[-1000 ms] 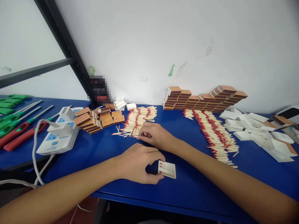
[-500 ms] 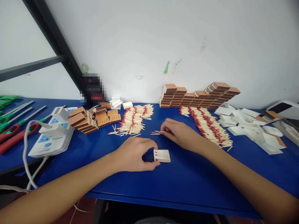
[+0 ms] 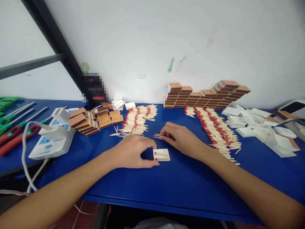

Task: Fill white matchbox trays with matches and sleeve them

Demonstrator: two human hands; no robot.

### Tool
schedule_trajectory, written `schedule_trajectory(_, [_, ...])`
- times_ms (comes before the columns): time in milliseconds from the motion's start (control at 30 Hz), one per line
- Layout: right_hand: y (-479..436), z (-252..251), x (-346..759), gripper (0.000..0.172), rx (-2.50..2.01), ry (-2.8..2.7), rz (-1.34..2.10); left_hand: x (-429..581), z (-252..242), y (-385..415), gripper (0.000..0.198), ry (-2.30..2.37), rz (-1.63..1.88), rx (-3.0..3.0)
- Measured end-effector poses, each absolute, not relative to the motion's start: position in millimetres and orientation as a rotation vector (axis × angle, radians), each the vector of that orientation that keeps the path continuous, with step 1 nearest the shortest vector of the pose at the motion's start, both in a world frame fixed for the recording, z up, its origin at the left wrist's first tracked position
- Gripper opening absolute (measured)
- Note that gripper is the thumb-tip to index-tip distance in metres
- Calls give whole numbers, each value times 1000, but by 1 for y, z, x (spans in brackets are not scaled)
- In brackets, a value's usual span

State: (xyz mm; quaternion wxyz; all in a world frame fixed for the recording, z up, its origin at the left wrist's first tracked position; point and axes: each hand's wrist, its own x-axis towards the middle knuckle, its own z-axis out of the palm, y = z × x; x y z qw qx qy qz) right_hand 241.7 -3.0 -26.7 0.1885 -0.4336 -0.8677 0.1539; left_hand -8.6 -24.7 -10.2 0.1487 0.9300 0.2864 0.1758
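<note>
Fingers of the left hand (image 3: 133,154) pinch the white tray (image 3: 161,155) - the right hand (image 3: 181,138) grips matches (image 3: 156,136) just behind it - blue bench (image 3: 186,181), white wall (image 3: 152,47).

The inner tray (image 3: 161,155) lies on the table (image 3: 190,187). The left hand (image 3: 132,152) holds its edge at nine o'clock. The right hand (image 3: 181,138), at one o'clock, pinches loose matches (image 3: 156,135). From the tray, a match heap (image 3: 139,119) lies at eleven, a box pile (image 3: 92,119) and power strip (image 3: 54,136) at ten, a match row (image 3: 215,128) at two, stacked boxes (image 3: 205,97) behind that, and empty trays (image 3: 259,130) at three.
</note>
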Motion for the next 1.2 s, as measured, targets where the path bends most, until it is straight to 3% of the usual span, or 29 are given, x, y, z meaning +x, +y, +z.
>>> schedule_trajectory(233, [-3,-27,245,13,-1167,-2419,432,-12,-5,-24,30,873,549,2802])
schedule_trajectory(1200, [-10,-20,248,11,-1309,-2483,368,-11,1,-23,32,965,418,2679])
